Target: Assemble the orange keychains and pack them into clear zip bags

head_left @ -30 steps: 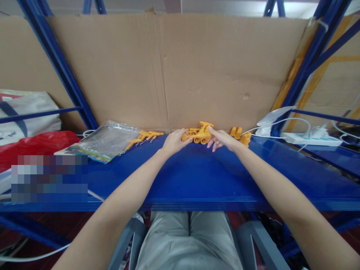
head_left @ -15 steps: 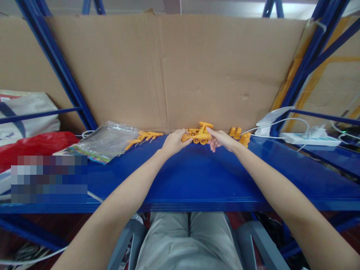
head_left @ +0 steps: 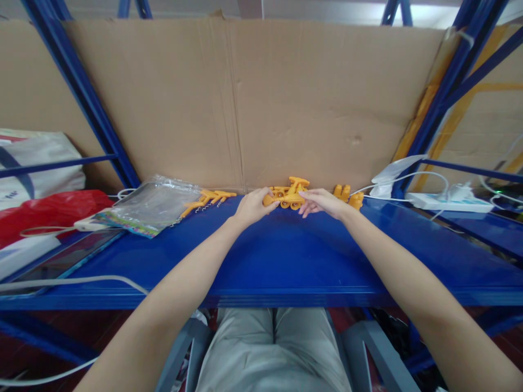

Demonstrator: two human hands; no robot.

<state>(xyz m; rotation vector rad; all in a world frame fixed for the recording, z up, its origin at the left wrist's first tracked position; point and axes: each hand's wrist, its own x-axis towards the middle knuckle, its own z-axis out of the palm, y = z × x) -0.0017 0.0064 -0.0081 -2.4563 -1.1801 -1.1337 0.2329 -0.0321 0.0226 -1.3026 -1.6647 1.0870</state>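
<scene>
Bare forearms (head_left: pixel 192 267); pale grey trousers (head_left: pixel 273 348)

I found the view bright and evenly lit from overhead, with a pale washed-out strip along the top edge. The blue shelf (head_left: pixel 286 256) carried a soft sheen and only weak shadows. Wide-angle bowing bent the rack uprights (head_left: pixel 81 98) at both sides. The yellow toy (head_left: pixel 288 196) appeared small, its detail soft.

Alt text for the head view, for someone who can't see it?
Two bare hands meet on an orange plastic assembly at the back of a blue shelf: the left hand grips its left end, the right hand rests its fingers on the right end. Loose orange parts lie on either side, a clear plastic bag to the left, a cardboard sheet behind.
</scene>
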